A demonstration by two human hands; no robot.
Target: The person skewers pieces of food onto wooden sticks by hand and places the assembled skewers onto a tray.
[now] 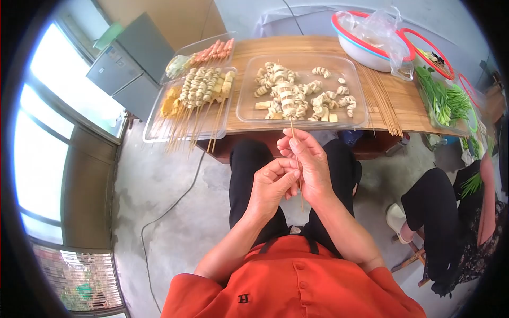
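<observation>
My right hand [312, 165] grips a thin bamboo skewer [292, 126] just below the food, thumb along the stick. My left hand [273, 186] pinches the same skewer lower down. Pale spiral-cut tofu rolls [286, 99] are threaded on the skewer's far end, which points away from me over a clear plastic tray [354, 114]. Loose twisted pieces [319, 110] of the same kind lie in that tray, with some plain short sticks of food among them. The skewer's bare lower end hangs below my fingers, above my lap.
At left, a tray [154, 133] holds finished-looking skewers [199, 87]; pink sausage skewers [214, 51] lie behind. Bare skewers [383, 100] lie right of the middle tray. Beyond are a basin [354, 46] with a plastic bag and greens [442, 98]. Another person's knee [432, 204] is at right.
</observation>
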